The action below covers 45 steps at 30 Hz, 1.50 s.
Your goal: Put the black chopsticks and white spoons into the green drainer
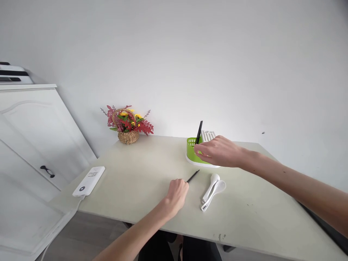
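Observation:
My left hand (178, 195) rests low over the table, closed around black chopsticks (193, 175) whose thin ends stick out past the fingers to the upper right. My right hand (217, 150) reaches in front of a green utensil holder (191, 154) with a white base, hiding much of it. Its thumb and fingers are bent but apart, with green showing between them. Other black chopsticks (199, 131) stand tilted in the holder, just above my right fingertips. Two white spoons (214, 191) lie side by side on the table, right of my left hand.
A wicker basket (128, 137) of artificial flowers stands at the table's back left. A white power bank (89, 181) with a cable lies near the left edge. A white cabinet (35, 127) stands left of the table (141, 174); a wall rises behind.

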### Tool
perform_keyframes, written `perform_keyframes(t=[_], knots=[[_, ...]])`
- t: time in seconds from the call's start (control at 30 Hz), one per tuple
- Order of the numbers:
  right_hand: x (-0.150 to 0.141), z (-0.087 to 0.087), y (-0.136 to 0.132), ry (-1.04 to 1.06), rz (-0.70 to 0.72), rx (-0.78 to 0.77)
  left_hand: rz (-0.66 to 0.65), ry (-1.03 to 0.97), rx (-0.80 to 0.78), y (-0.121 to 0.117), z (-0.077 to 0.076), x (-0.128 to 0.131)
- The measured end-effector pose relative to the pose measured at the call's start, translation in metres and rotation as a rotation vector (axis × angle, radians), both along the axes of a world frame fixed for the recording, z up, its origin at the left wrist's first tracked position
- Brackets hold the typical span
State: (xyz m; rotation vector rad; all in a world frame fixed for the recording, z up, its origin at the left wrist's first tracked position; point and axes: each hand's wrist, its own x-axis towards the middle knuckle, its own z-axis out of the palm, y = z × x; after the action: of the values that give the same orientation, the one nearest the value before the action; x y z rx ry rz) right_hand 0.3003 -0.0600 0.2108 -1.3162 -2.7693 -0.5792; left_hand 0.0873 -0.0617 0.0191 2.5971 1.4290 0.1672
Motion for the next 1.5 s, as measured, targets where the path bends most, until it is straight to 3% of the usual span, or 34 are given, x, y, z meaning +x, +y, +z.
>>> perform_keyframes(t=[0.23,0.4,0.53,0.67,0.77,1.1,1.5], knots=[[0.015,-0.009,-0.001,0.114,-0.079,-0.085,0.054,-0.125,-0.016,0.017,0.022,-0.021],[0.024,-0.022,0.008,0.394,-0.144,-0.139,-0.068,-0.680,-0.177,0.020,0.040,-0.037],[0.013,-0.019,0.012,0.580,-0.187,-0.346,-0.065,-0.934,-0.268,0.015,0.038,-0.041],[-0.003,-0.009,0.007,0.670,-0.115,-0.618,-0.063,-0.983,-0.288,0.011,0.027,-0.043],[-0.013,-0.009,0.003,0.719,-0.082,-0.700,-0.066,-1.004,-0.285,0.010,0.018,-0.047],[-0.031,-0.015,0.000,0.890,-0.061,-0.815,-0.081,-1.058,-0.306,0.000,0.012,-0.054],[-0.042,-0.014,-0.009,0.861,-0.080,-0.760,-0.044,-1.061,-0.335,-0.005,0.000,-0.063]])
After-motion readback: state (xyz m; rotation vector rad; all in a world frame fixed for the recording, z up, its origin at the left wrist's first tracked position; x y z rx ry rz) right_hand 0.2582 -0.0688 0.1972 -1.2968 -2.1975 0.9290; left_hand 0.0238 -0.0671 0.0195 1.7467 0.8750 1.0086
